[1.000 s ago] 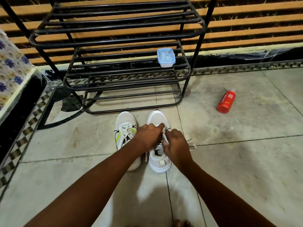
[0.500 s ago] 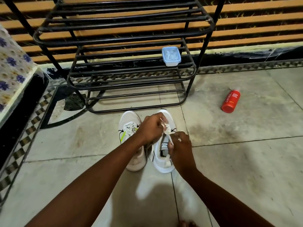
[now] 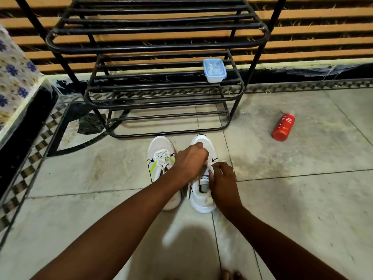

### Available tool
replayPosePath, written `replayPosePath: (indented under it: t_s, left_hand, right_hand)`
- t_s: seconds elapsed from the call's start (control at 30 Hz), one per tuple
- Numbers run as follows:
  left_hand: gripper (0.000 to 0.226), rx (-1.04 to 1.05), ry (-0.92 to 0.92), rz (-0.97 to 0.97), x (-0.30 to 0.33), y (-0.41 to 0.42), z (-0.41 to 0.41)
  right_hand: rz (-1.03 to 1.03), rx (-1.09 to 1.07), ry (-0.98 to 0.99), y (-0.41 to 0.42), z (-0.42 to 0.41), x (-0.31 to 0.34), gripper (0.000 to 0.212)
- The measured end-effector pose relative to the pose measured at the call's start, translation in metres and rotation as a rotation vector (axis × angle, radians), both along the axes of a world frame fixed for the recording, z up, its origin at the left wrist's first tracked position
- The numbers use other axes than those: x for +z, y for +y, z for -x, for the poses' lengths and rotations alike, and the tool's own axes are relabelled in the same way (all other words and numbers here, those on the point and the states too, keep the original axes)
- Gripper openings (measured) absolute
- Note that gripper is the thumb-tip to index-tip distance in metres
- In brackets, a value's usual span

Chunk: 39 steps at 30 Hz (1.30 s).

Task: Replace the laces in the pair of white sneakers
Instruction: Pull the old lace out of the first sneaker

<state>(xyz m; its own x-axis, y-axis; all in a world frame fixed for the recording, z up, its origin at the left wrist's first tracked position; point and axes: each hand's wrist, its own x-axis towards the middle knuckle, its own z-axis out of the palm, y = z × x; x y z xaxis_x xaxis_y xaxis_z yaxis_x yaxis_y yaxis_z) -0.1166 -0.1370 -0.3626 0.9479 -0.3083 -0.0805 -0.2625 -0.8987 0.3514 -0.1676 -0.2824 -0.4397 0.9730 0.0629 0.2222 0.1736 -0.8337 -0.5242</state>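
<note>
Head view, looking down at a tiled floor [image 3: 302,199], and both hands are on the right sneaker [image 3: 202,205] at centre frame. The left hand [image 3: 190,162] is curled over its lacing area, fingers bent down around the lace [image 3: 209,199]; the right hand [image 3: 223,179] is pinched closed on the lace at the tongue. Between them they hide most of the eyelets. The left sneaker [image 3: 159,156] sits just beside it, laced, its heel under the left forearm. Directly above the pair stands a black metal shoe rack [image 3: 161,47], with a small blue lidded container [image 3: 214,70] on a lower shelf. A red bottle [image 3: 283,127] lies on its side at right, well apart from the shoes. A floral cloth [image 3: 14,77] edges the upper left.
</note>
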Motion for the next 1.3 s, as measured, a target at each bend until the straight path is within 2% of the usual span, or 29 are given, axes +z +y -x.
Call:
replayPosePath:
  t_s: [0.13,0.23,0.3,0.37,0.43,0.5,0.57,0.77,0.83,0.87,0.9,0.97,1.03,1.07,1.1,1.23,1.3]
  left_hand:
    - [0.019,0.134,-0.156,0.211,-0.008,0.001,-0.002]
    - [0.024,0.529,-0.317,0.673,-0.002,0.004,-0.008]
    - [0.021,0.727,-0.165,1.022,-0.002,0.002,-0.009]
    - [0.021,0.608,0.013,1.142,-0.006,0.005,-0.007]
    - [0.018,0.355,0.09,0.935,-0.012,0.013,-0.009]
    - [0.011,0.213,0.083,0.575,-0.008,0.021,-0.015]
    - [0.004,0.122,0.043,0.336,-0.003,0.025,-0.018]
    - [0.007,0.081,-0.074,0.034,-0.002,0.023,-0.015]
    - [0.015,0.094,-0.088,-0.005,0.0,0.021,-0.015]
    - [0.02,0.122,-0.087,0.085,0.001,0.02,-0.016]
    - [0.023,0.189,-0.078,0.267,0.004,0.019,-0.017]
    - [0.019,0.411,0.014,0.746,0.013,0.015,-0.02]
    - [0.016,0.544,0.147,1.135,0.022,0.014,-0.021]
    - [0.018,0.541,0.191,1.191,0.024,0.016,-0.021]
    - [0.018,0.483,0.2,1.136,0.026,0.019,-0.02]
    - [0.005,-0.028,0.045,0.383,0.013,0.027,-0.018]
    - [0.019,-0.188,0.025,0.076,0.007,0.022,-0.016]
  right_hand:
    - [0.046,0.018,-0.006,0.001,0.003,0.002,0.029]
    - [0.096,0.034,-0.007,0.0,0.0,0.001,0.027]
    - [0.176,0.052,0.002,0.001,-0.003,-0.003,0.026]
    - [0.241,0.071,0.008,0.001,-0.005,-0.006,0.028]
    - [0.215,0.044,-0.001,0.0,-0.004,-0.003,0.029]
    - [0.179,0.013,-0.04,0.001,-0.001,0.002,0.028]
    - [0.17,-0.004,-0.08,0.002,0.001,0.006,0.024]
    - [0.156,-0.027,-0.069,0.009,0.001,0.005,0.024]
    - [0.17,-0.023,-0.064,0.01,0.0,0.006,0.024]
    - [0.17,-0.024,-0.061,0.011,-0.001,0.007,0.024]
    - [0.168,-0.025,-0.055,0.011,0.0,0.008,0.023]
    - [0.166,-0.029,-0.045,0.011,0.001,0.009,0.023]
    - [0.179,-0.021,-0.036,0.011,0.002,0.01,0.023]
    - [0.194,-0.019,-0.029,0.011,0.002,0.011,0.023]
    - [0.212,-0.019,-0.015,0.012,0.002,0.013,0.023]
    - [0.254,-0.019,-0.012,0.016,0.001,0.016,0.022]
    - [0.247,-0.026,-0.022,0.014,0.002,0.015,0.02]
